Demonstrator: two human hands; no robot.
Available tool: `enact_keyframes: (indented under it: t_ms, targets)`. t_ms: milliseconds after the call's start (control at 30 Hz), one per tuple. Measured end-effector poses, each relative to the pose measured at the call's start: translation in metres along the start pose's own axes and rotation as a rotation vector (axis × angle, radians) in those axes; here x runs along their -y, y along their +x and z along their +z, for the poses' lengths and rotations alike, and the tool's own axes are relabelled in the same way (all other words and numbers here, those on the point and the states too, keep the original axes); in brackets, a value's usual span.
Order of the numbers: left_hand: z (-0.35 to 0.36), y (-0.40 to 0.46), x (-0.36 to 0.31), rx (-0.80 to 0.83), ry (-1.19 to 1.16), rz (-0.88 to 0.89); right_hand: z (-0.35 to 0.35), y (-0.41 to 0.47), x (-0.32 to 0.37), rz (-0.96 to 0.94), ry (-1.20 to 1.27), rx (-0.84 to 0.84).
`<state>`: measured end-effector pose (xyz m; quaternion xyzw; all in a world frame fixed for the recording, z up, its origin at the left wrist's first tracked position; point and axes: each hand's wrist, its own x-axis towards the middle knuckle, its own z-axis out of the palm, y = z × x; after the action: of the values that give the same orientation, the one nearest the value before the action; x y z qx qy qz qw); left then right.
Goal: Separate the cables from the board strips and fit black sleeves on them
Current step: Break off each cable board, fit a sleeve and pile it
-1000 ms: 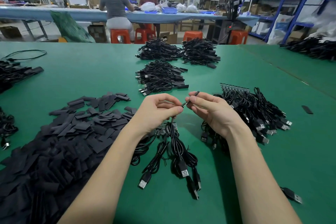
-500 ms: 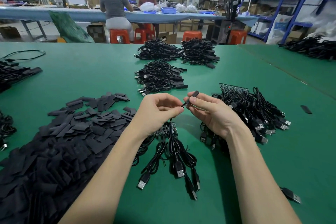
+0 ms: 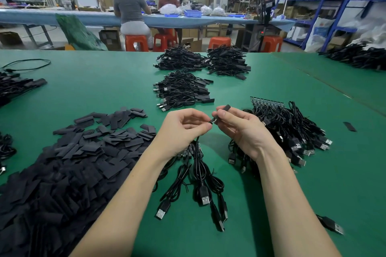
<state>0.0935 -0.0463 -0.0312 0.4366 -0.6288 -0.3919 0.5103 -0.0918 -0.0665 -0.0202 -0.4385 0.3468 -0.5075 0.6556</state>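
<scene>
Right hand [image 3: 240, 129] pinches sleeve [image 3: 224, 109]; left hand [image 3: 183, 126] pinches cable [image 3: 195, 152].

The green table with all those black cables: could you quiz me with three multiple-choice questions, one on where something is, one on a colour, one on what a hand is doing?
1. Where is the big heap of loose black sleeves?
A. at the person's left
B. at the person's right
C. on the shelves

2. What colour are the stools by the far table?
A. blue
B. orange-red
C. white

3. What is the right hand doing?
A. lying flat on the table
B. pinching a black sleeve
C. holding scissors

Answers: 1 A, the heap spreads left of the left hand. 2 B, they show orange-red. 3 B, thumb and fingers hold the sleeve.
</scene>
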Motion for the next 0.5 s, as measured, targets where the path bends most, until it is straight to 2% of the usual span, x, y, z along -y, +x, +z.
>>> enact_keyframes:
  t_ms: [500]
  targets:
    - [-0.0004,0.0003,0.0004,0.028,0.007,0.057,-0.003,-0.0026,-0.0033,0.089,0.065,0.05]
